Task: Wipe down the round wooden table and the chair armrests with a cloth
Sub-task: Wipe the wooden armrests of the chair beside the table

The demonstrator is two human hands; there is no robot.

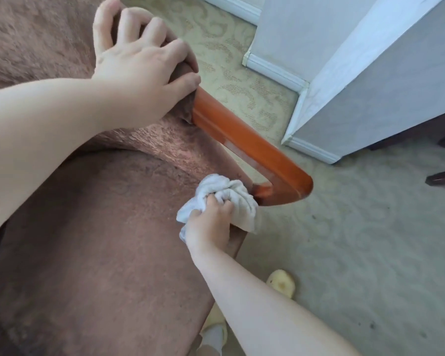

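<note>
Right hand (208,222): fingers are curling tight around a bunched white terry cloth (226,199), knuckles up, pressing the wad in at the lower front of the armrest where its wooden post meets the seat edge.
Cloth: it is looking soft, light and absorbent, crumpling freely in the fist; a loose flap is hanging below the palm. Judging by that, it is best held balled, as here, so a thick pad is meeting the wood and no tail is dragging.
Seat cushion (95,247): brown plush upholstery, napped and yielding, lying just beside the cloth.
Armrest (244,142): glossy orange-brown wood, curving down at its front end; it is looking rigid, smooth and probably slick, so the cloth should be sliding along it easily. A faint dull streak is showing midway along the top.
Left hand (141,60): it is spreading over the padded top corner of the chair back (36,42), fingers clawed and gripping the upholstery, apparently bracing the chair.
Carpet (344,253): pale, patterned, running under the chair.
Wall corner (319,60): white with baseboard, well beyond the armrest.
Round table: it is not identifiable in this view.
</note>
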